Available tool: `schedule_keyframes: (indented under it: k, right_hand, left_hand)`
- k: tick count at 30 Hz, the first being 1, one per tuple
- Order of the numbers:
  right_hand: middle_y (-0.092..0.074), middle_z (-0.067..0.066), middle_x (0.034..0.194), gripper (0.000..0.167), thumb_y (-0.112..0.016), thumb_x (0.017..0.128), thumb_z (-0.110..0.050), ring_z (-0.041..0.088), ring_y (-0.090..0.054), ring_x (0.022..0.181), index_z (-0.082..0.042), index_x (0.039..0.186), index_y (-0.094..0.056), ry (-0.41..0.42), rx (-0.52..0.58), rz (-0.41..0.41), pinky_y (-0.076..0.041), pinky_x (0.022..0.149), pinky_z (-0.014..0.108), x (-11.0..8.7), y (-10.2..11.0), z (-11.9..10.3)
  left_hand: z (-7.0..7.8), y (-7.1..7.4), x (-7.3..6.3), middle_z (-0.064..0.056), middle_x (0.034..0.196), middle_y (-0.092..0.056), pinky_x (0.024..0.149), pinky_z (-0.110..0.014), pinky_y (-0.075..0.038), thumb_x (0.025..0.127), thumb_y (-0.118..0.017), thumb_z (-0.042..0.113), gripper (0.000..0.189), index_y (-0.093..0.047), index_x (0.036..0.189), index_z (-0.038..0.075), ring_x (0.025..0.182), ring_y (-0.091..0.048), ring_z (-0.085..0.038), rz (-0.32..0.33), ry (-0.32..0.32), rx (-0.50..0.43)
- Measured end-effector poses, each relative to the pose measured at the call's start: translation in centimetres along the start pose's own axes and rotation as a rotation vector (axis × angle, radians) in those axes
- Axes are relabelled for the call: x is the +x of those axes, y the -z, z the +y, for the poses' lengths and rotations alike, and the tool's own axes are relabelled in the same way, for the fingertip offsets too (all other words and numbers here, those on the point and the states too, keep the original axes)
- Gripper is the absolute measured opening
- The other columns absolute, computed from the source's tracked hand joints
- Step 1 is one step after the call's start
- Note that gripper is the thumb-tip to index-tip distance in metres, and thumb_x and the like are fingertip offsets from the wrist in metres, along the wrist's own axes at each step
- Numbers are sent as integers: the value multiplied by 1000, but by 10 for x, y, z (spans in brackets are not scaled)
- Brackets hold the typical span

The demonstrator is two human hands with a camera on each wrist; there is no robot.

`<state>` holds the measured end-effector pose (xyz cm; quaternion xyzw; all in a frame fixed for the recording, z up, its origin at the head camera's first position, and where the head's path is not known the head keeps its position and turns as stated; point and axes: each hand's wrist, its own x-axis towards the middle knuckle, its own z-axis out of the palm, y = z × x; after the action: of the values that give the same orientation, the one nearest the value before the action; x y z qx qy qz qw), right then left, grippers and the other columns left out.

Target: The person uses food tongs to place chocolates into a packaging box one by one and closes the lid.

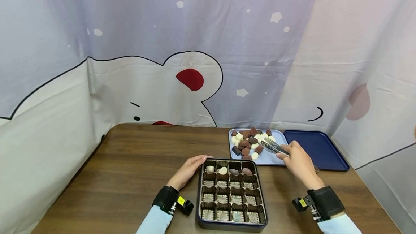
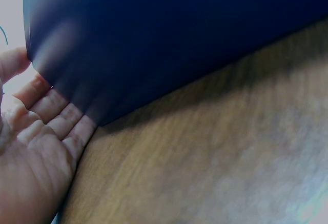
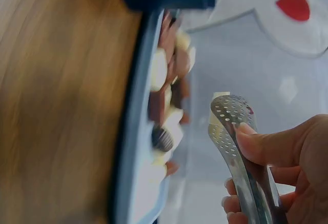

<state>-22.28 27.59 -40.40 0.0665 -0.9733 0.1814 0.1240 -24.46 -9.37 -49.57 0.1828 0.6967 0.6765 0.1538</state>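
My right hand grips metal tongs with perforated tips, held above the light blue tray. A square cream-coloured chocolate shows between the tong tips in the right wrist view. Brown, white and dark chocolates lie heaped on that tray. In front stands a dark blue box with a black compartment insert. Its back row holds two whitish pieces, one greyish and one brown piece. My left hand holds the box's back left corner, thumb at the rim, fingers round the corner.
A dark blue tray sits at the back right, beside the light blue one. All of it stands on a wooden table. A printed curtain hangs behind the table and along its sides.
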Motion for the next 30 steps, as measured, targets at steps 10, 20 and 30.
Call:
schedule_keyframes:
  k: [10,20,30]
  right_hand:
    - [-45,-1,82,44,-74,81,-19,10,-38,64,2,119,-65,220,28,-5,-33,55,23,-13,10,-64]
    - [-44,-7,84,44,-77,77,-22,2,-36,64,1,114,-68,440,12,-82,-36,54,18,-28,7,-107]
    - [-35,-7,79,36,-75,80,-22,4,-31,62,-7,113,-71,573,-51,-170,-26,52,17,-35,-7,-126]
  left_hand:
    - [0,0,1,-7,133,-57,110,-36,-31,102,-42,36,43,-57,132,10,127,-48,-18,9,-12,38]
    - [0,0,0,-4,131,-59,109,-40,-32,101,-40,40,42,-59,130,15,126,-50,-19,19,-10,76]
    - [2,-1,-1,-5,133,-57,110,-37,-30,102,-41,38,43,-58,131,12,128,-47,-17,14,-10,64]
